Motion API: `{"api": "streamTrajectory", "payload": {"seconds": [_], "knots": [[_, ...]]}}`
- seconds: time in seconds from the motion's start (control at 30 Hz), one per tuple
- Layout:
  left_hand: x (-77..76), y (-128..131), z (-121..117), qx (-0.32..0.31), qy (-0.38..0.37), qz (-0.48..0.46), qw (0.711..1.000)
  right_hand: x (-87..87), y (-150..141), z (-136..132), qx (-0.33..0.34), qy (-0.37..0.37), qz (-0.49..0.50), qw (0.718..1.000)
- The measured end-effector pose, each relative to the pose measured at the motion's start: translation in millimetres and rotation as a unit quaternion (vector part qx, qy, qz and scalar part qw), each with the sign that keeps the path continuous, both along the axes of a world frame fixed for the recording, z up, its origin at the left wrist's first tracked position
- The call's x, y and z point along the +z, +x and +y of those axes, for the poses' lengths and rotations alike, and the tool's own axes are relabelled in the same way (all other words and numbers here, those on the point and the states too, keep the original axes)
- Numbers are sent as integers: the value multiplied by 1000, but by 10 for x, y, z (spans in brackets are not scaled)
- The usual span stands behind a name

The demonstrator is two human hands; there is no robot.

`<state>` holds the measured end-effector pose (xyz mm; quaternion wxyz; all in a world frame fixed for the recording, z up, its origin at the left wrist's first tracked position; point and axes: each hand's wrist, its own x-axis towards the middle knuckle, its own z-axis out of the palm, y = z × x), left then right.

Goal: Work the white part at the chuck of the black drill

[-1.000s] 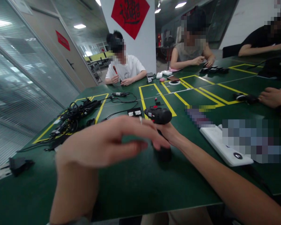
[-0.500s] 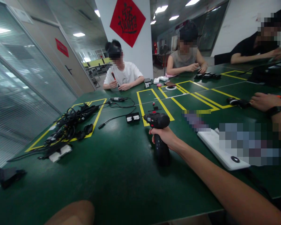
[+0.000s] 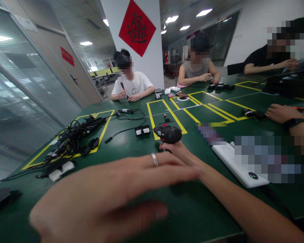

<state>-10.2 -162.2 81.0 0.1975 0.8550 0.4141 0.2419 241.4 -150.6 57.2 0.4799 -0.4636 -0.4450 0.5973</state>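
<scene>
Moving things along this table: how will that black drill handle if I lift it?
The drill is probably stiff and fairly heavy for its size, judging by its chunky casing. Its bulky head sits above the right hand, so it may tip if released.

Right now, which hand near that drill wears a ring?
The person's left hand, across the foreground, wears a silver ring. None shows on their right hand, gripping the black cordless drill, or on the co-worker's hand at far right.

Tangled black cables lie on the green table.
</scene>
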Motion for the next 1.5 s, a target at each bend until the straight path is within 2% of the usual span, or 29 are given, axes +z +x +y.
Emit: {"api": "streamTrajectory", "payload": {"seconds": [0.13,0.17,0.23,0.3,0.33,0.43,0.53,0.63,0.8,1.13,1.33,1.5], "knots": [[179,36,839,58,18,4,998,26,-1,-10,14,-4,6,1000],[183,66,1060,60,-1,30,998,40,10,-15,23,-3,-13,1000],[87,131,1411,101,-2,55,993,89,48,-35,44,10,-57,997],[-138,177,1602,166,55,16,984,165,96,-68,64,18,-73,995],[-276,187,1643,173,68,-5,983,210,118,-89,73,13,-69,995],[-652,170,1648,155,58,-50,985,343,159,-156,77,-20,-62,995],[-826,131,1636,139,55,-66,986,427,159,-207,85,-41,-65,993],[-837,121,1683,146,70,-80,984,447,134,-236,103,-48,-55,992],[-828,131,1800,129,32,-84,987,416,78,-252,123,-61,-60,989],[-795,130,1801,118,24,-86,989,98,7,-122,136,-16,-24,990],[-781,139,1795,112,25,-87,990,71,-26,-105,144,-2,-48,988],[-809,139,1809,112,36,-89,989,40,-32,-96,130,-27,-58,989]]}}
